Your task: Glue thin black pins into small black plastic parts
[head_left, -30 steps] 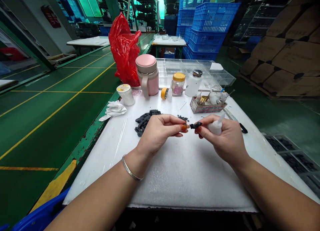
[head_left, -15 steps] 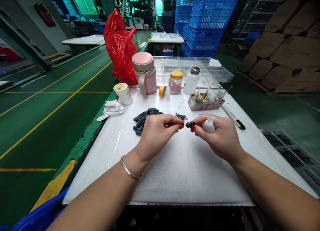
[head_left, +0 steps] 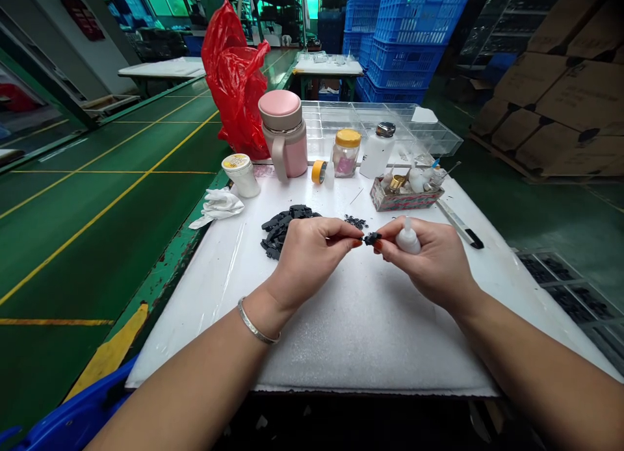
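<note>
Between my two hands, over the white foam-topped table [head_left: 341, 347], is a small black plastic part [head_left: 372, 238]. My right hand [head_left: 431, 259] pinches this part by thumb and forefinger and also keeps a small white dropper bottle [head_left: 408, 240], nozzle up, tucked in its fingers. My left hand [head_left: 309, 259] is closed, its fingertips pinching a tiny dark piece against the part's left side; the fingers mostly hide that piece. Behind my left hand lies a pile of black plastic parts [head_left: 283, 227]. Several tiny black pieces [head_left: 355, 222] are scattered just beyond my fingertips.
A small box of bottles [head_left: 407, 197] and a utility knife [head_left: 461, 225] lie at the right. Farther back stand a pink mug [head_left: 294, 149], a yellow-lidded jar [head_left: 346, 155], a white bottle [head_left: 377, 153] and a clear divided tray [head_left: 331, 116]. A red bag [head_left: 234, 87] is at the left.
Both hands keep their pinch, with the black part turned slightly between the fingertips. The whole view has shifted a little, so table items appear slightly higher and farther right.
</note>
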### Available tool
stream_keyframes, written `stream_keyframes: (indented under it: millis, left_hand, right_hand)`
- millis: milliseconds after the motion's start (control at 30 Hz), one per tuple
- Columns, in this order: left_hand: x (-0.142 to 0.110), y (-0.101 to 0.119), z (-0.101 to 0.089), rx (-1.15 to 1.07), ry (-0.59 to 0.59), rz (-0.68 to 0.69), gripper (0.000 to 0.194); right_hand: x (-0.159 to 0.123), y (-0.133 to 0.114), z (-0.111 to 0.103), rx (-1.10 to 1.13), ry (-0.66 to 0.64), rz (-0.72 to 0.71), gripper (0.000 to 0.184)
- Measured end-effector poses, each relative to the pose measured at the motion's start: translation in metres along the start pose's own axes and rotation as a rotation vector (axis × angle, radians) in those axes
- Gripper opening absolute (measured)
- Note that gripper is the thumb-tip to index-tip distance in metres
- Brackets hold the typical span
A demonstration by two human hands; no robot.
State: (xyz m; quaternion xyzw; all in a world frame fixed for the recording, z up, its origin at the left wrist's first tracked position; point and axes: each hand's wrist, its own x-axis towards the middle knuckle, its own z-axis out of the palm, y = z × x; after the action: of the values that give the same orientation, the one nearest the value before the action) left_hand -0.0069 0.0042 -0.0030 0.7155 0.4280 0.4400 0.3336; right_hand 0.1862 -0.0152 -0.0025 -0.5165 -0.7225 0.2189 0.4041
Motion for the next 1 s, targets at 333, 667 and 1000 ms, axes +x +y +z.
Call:
stream_keyframes:
  millis: [333,667,1000]
  left_hand:
    - [0.000,-0.001,-0.002,0.162,0.015,0.169,0.010]
    - [0.004,-0.004,-0.007,0.081,-0.077,0.207,0.013]
    - [0.009,-0.008,-0.005,-0.540,-0.287,-0.148,0.007]
  right_hand:
    - [0.000,0.000,-0.001,0.024,-0.009,-0.012,0.008]
    - [0.001,0.000,-0.005,-0.123,-0.006,-0.265,0.006]
    - [-0.001,-0.002,-0.011,-0.131,-0.010,-0.474,0.018]
